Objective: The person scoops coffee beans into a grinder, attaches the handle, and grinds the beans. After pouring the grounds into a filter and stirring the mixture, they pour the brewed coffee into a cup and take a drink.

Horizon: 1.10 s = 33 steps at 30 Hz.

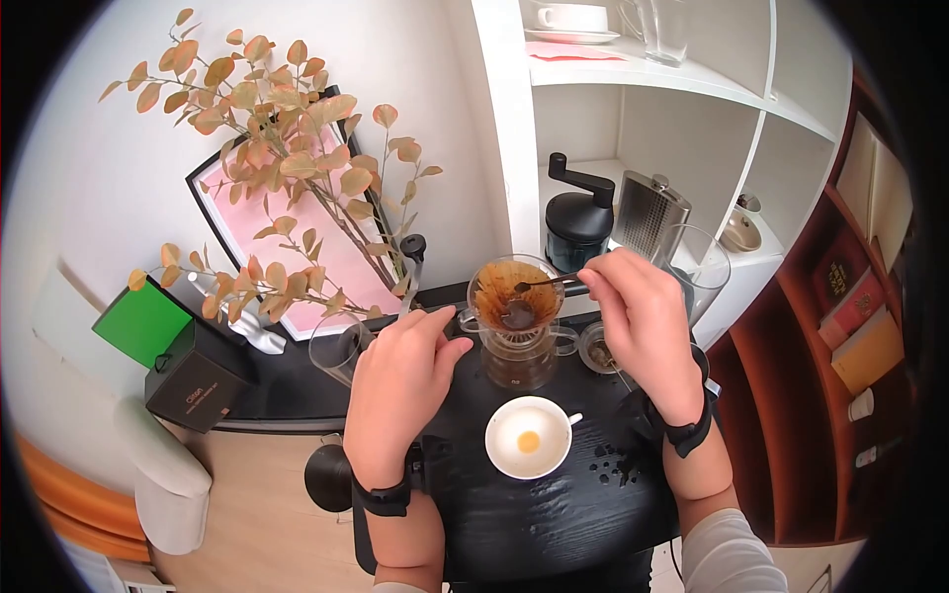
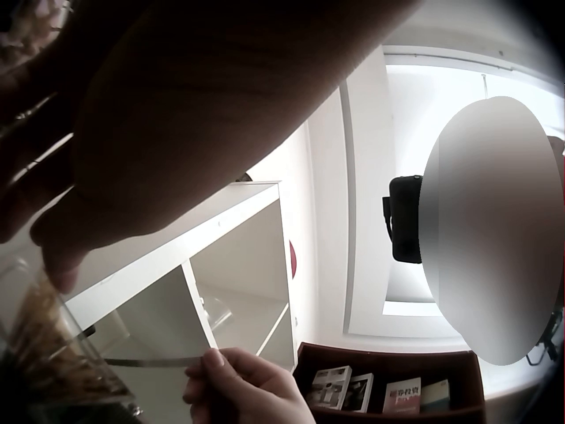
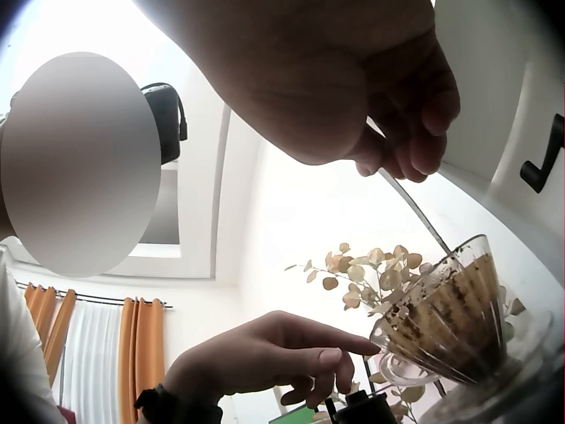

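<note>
My right hand (image 1: 647, 321) pinches the thin handle of a small dark stirring spoon (image 1: 551, 282). Its tip is inside a clear glass coffee dripper (image 1: 547, 274), over dark wet grounds, with brown grounds coating the walls. Straightened at the dripper's left side, the index finger of my left hand (image 1: 395, 390) touches it near its handle; the other fingers bend loosely, as the right wrist view shows. Under the dripper stands a glass coffee server (image 1: 521, 371). In front is a white cup (image 1: 502, 440) with a small yellowish patch at its bottom.
Water drops (image 1: 615, 465) lie on the black table (image 1: 554, 539) right of the cup. A clear glass (image 1: 334, 346) stands left, a taller glass (image 1: 704, 267) right. Behind are a hand grinder (image 1: 578, 222), a metal flask (image 1: 649, 212) and white shelves (image 1: 682, 84). Leafy branches (image 1: 306, 163) rise at left.
</note>
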### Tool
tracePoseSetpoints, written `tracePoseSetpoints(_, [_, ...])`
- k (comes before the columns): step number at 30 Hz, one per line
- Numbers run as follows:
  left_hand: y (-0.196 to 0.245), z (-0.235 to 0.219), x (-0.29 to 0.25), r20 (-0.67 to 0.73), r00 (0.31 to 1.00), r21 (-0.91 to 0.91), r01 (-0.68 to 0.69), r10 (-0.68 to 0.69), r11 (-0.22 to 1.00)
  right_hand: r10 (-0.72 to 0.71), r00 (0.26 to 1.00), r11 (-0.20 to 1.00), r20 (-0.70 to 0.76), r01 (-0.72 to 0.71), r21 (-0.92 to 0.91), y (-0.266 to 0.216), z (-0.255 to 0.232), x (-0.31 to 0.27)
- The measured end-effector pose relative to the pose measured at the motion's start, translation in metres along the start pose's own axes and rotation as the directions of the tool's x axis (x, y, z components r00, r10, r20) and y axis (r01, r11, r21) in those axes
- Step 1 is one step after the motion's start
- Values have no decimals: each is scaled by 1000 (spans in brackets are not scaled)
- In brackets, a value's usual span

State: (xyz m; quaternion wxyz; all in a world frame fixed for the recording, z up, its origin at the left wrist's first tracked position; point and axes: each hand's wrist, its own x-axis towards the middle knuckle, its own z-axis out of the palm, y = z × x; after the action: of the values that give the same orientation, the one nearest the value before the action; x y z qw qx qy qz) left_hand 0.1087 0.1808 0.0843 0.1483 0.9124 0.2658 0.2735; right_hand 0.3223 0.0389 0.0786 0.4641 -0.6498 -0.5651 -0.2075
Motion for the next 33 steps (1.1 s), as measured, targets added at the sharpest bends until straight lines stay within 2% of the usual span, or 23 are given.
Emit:
tracePoseSetpoints(16, [-2, 4, 1, 9, 1000, 10, -13, 13, 1000, 133, 990, 987, 49, -136, 82, 15, 1, 5])
tracePoseSetpoints(29, [-2, 7, 2, 44, 999, 17, -9, 8, 1000, 123, 988, 984, 97, -135, 116, 17, 0, 4])
tracePoseSetpoints(33, [-1, 6, 2, 48, 999, 16, -4, 3, 1000, 124, 991, 979, 40, -129, 156, 16, 4, 3])
